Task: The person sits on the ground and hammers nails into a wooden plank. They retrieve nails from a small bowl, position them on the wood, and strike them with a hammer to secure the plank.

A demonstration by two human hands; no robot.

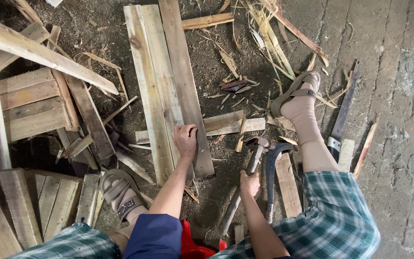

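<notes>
My left hand (186,139) rests fingers-down on the near part of three long wooden planks (166,81) that lie side by side on the dirt floor. My right hand (249,183) grips the wooden handle of a claw hammer (245,180), whose metal head (258,142) lies on the ground near a crosswise plank (224,123). A dark curved sickle blade (270,165) lies just right of the hammer. My sandalled feet (299,98) sit on either side of the planks.
A stack of wooden crates and loose boards (34,103) stands on the left. A hand saw (342,115) lies to the right of my right foot. Wood chips and splinters (235,86) litter the ground. A red object (192,247) sits below me.
</notes>
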